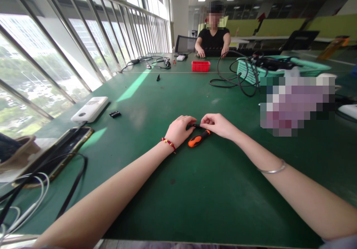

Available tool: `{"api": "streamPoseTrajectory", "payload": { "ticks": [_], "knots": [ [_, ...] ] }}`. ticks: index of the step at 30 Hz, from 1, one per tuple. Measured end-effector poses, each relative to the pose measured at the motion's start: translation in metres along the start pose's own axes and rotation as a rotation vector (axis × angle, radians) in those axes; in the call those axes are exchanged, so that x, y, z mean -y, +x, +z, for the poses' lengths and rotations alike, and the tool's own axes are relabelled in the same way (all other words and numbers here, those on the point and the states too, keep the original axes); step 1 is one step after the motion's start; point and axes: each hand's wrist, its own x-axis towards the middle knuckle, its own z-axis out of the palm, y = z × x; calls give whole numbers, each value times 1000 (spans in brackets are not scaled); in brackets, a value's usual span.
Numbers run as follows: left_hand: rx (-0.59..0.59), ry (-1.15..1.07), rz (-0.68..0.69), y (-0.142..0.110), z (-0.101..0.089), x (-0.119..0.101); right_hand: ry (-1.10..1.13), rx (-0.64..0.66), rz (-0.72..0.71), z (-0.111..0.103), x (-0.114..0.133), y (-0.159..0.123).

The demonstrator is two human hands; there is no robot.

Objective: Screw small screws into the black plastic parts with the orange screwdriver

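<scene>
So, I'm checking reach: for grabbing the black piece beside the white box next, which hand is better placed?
Probably left: the left hand is nearer the black piece, while the right hand would have to cross the left. Both pinch a small dark part, though.

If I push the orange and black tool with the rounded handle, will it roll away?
The orange and black tool might rock or roll a bit, since its handle looks rounded. It's probably stiff, not floppy, because that handle looks solid.
</scene>
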Motion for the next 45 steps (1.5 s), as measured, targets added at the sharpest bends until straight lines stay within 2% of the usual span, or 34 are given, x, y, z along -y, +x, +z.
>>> {"api": "streamPoseTrajectory", "payload": {
  "ticks": [14,24,26,29,30,34,38,42,45],
  "knots": [
    [-4,6,5,0,0,0,58,-3,57,-2,5,0],
    [2,8,3,0,-1,0,10,-19,-5,2,-3,1],
    [3,7,4,-1,-1,0,-6,-63,-56,0,-1,0],
    [-2,12,17,0,-1,0,-154,-167,-201,-9,11,-10],
    [-5,15,23,0,-1,0,-234,-156,-244,-12,17,-16],
    [-12,18,31,0,-1,0,-673,114,-333,-17,38,-43],
    [-11,11,29,0,-1,1,-992,126,-337,-5,47,-53],
    [-10,17,24,0,0,1,-1088,54,-281,7,47,-48],
    [-23,63,6,-1,0,0,-1079,29,-292,5,45,-46]
  ]
}}
